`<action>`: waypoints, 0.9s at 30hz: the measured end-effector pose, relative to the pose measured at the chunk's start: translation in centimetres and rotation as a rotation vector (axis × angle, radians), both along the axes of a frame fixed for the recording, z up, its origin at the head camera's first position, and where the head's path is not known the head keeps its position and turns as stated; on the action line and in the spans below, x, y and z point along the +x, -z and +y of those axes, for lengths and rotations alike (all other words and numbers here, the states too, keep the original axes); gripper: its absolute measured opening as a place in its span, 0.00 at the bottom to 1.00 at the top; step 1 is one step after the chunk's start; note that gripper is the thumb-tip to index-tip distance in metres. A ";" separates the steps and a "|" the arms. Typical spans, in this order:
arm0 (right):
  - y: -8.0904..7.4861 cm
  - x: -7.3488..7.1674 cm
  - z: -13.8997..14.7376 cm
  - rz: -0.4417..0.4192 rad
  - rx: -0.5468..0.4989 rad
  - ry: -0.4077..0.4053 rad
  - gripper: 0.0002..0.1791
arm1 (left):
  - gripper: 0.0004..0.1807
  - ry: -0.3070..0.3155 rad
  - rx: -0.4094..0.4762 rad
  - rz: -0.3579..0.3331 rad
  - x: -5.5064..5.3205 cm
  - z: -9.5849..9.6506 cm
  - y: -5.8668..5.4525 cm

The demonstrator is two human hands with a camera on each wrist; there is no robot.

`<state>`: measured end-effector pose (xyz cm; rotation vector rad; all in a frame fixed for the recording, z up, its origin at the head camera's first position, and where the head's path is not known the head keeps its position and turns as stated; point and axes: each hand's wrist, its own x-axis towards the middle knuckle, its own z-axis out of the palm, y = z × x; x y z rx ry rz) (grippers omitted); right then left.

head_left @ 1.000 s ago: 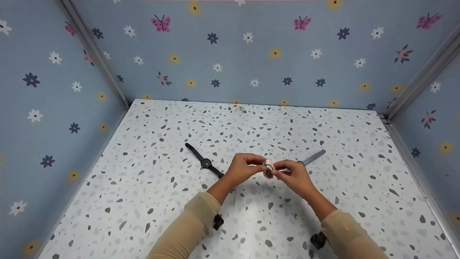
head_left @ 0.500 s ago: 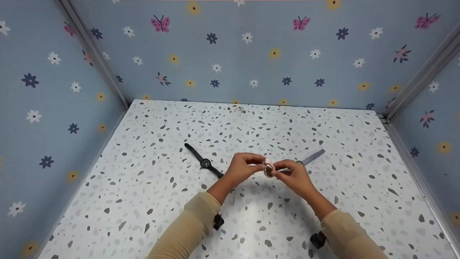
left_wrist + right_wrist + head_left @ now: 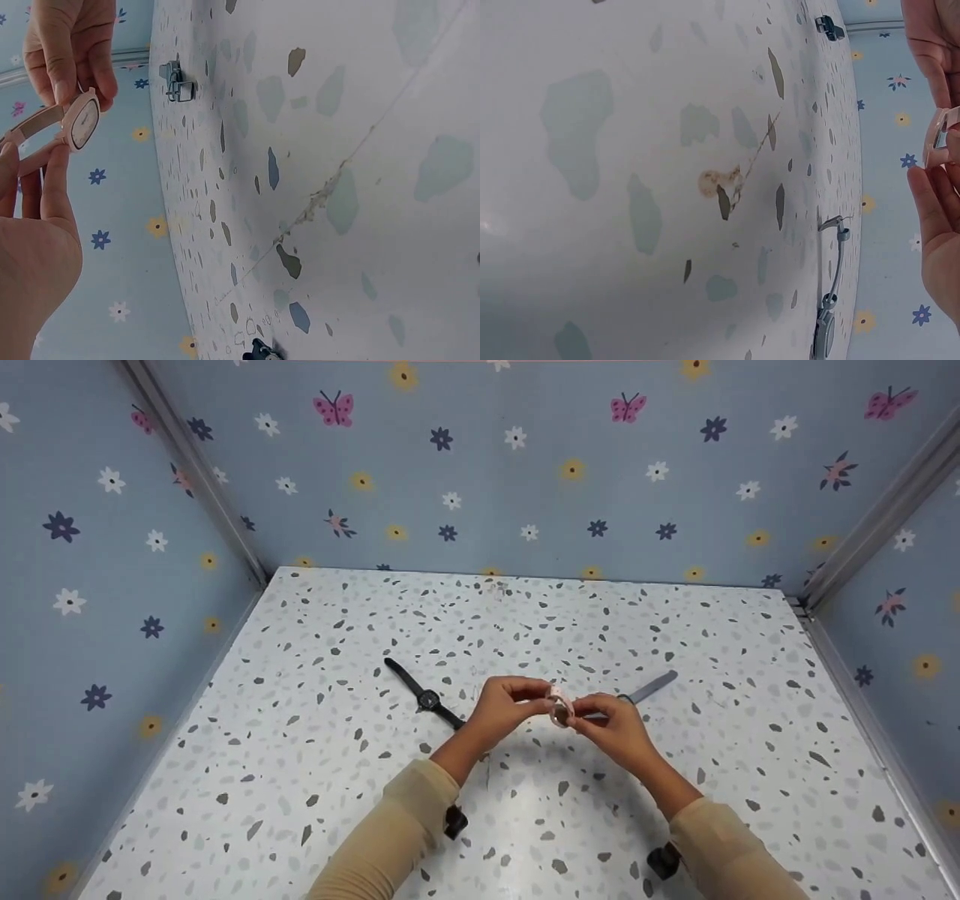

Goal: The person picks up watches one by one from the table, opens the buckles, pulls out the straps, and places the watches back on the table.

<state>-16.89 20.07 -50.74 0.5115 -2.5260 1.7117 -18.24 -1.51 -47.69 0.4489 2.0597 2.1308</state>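
Note:
Both hands hold a pink wristwatch (image 3: 561, 714) above the table, its strap bent into a loop. Its round, pale dial (image 3: 85, 125) shows in the left wrist view. My left hand (image 3: 504, 711) pinches the strap side, with fingers beneath the strap and against the case. From the other side, my right hand (image 3: 619, 731) grips the watch at the case edge with thumb and fingers. In the right wrist view, fingers hide much of the watch. A black wristwatch (image 3: 428, 700) lies stretched out left of the hands. Behind the right hand lies a grey-strapped watch (image 3: 654, 688), partly covered.
The white speckled table (image 3: 480, 622) is bounded by blue floral panels (image 3: 510, 472) at the back and both sides. Metal corner posts (image 3: 202, 472) stand at the back corners. Small black devices (image 3: 455, 823) sit at both sleeve cuffs.
The pink watch has turned slightly and its strap loop looks wider. My left fingertips have shifted up a little with the strap. The right hand and the two lying watches stay put.

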 end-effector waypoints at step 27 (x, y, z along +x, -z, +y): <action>-1.2 0.3 -0.2 -0.110 -0.167 0.021 0.11 | 0.12 -0.019 -0.038 -0.007 -0.5 0.1 1.1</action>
